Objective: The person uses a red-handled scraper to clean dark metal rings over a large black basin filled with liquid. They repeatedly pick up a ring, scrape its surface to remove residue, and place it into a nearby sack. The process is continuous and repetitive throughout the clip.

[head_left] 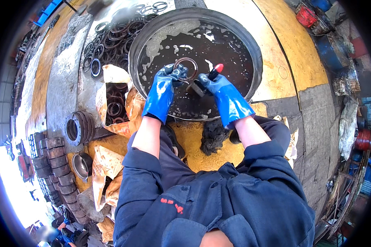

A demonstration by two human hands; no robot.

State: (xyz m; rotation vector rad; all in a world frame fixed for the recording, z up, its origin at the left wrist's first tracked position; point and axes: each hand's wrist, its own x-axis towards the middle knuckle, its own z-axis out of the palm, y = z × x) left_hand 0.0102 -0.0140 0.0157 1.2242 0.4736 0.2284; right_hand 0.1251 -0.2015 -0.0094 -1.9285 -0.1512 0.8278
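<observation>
My left hand [160,92], in a blue rubber glove, is closed on a thin brown metal ring [196,68] and holds it up over a wide round basin [256,61]. Dark liquid with pale floating patches fills the basin. In my right hand [226,94], gloved the same way, is a brush [198,88] with a black, red-tipped handle. Its dark head points toward the ring, close to its lower right side. Whether the two touch, I cannot tell. Both hands are above the near half of the basin.
Left of the basin lies a heap of dark rings [115,35]. An opened paper sack [132,108] holds more rings. Thick rings [80,128], a metal bowl [82,165] and stacked dark cylinders [57,162] stand nearer left. Drums and scrap line the right, with a red container [306,16].
</observation>
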